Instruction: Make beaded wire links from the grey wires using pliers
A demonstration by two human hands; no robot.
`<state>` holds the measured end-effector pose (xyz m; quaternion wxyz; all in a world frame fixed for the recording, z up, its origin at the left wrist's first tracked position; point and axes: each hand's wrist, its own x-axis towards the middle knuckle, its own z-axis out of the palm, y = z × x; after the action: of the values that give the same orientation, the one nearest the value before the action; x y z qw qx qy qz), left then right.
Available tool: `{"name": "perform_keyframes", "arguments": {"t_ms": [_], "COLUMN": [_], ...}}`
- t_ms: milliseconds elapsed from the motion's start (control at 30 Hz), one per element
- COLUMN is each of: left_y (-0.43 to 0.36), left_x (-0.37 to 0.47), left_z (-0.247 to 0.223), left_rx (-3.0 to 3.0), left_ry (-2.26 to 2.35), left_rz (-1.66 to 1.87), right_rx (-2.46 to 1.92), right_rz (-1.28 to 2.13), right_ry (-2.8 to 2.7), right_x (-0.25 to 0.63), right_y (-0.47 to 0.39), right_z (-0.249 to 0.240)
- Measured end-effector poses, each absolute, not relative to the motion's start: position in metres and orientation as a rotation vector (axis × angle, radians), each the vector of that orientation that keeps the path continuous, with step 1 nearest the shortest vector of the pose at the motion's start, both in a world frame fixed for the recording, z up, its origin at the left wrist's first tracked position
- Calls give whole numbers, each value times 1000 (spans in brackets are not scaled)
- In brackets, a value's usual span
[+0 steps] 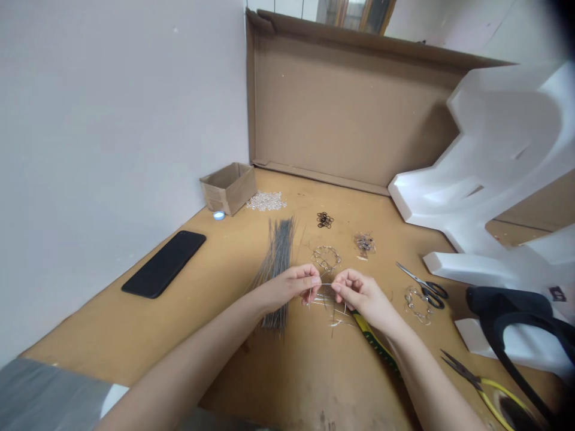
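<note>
Wire of thin silvery metal, pinched by left grip and right grip, needs even tension, clear of grey metal strands beside left grip.

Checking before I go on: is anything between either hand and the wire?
Nothing visible is: the left hand and right hand both pinch the wire, and its short span between them shows unobstructed. The yellow-and-green handle, partly hidden by the right hand, lies clear of that span.
</note>
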<state>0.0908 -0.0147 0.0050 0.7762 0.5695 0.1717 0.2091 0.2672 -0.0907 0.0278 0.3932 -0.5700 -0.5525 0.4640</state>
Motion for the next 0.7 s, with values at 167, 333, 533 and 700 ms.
{"name": "perform_keyframes", "arguments": {"t_ms": [167,333,533,700], "left_y": [-14,-11,-16,-19], "left_x": [90,92,97,97], "left_z": [8,9,5,4], "left_rx": [1244,1269,1495,1672], "left_ry": [427,495,680,721], "left_rz": [452,482,568,682], "right_rx": [-1468,-1586,-1611,-1607], "right_rz": [1088,967,824,719], "right_ry": [-1452,-1425,-1422,-1497], "right_x": [271,272,272,270], "right_y": [-91,-87,-89,-91], "right_z": [29,23,19,18]}}
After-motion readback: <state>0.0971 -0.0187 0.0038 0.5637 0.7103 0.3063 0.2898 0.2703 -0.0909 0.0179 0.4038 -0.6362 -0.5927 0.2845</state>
